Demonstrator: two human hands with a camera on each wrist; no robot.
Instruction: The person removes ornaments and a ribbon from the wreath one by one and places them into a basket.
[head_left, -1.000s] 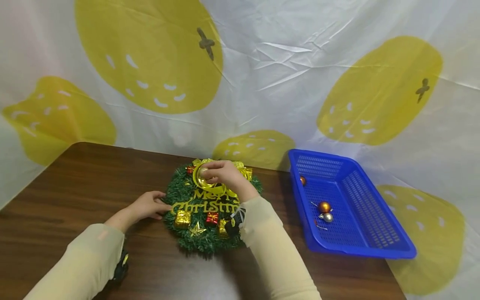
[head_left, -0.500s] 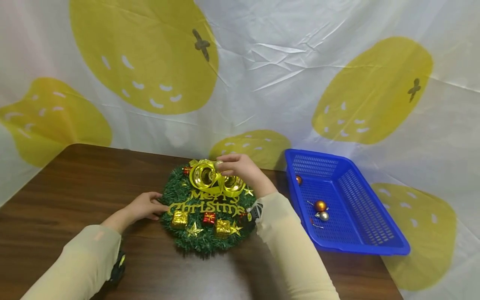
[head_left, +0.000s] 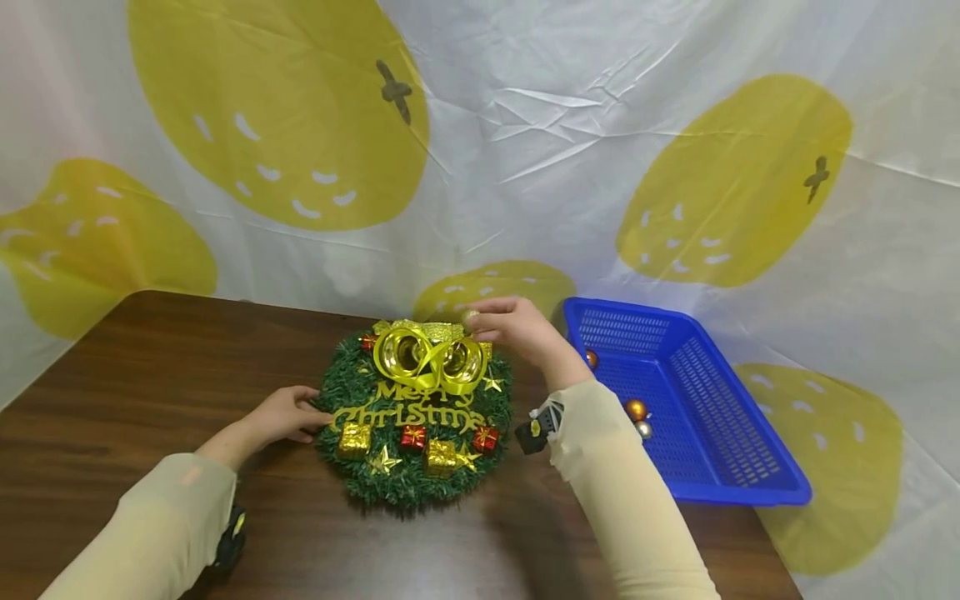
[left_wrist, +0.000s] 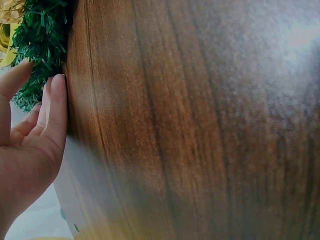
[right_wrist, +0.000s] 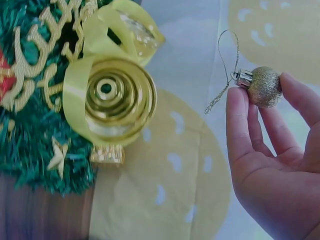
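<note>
A green tinsel Christmas wreath lies on the table, bearing gold bells, a yellow ribbon, gold lettering, stars and small gift boxes. My right hand, over the wreath's far right side, pinches a glittery gold bauble between thumb and fingertips. A thin hanging loop stands out from its cap. At the wreath's left edge, my left hand rests with its fingers extended. The left wrist view has its thumb and fingertips right at the green tinsel.
To the right stands a blue plastic basket with several small baubles inside, among them an orange one and a silver one. A white cloth printed with yellow fruit hangs behind the brown wooden table.
My right hand has moved rightward from in front of the bells with the gold bauble, uncovering them. My left hand stays at the wreath's edge. The view has turned slightly right.
</note>
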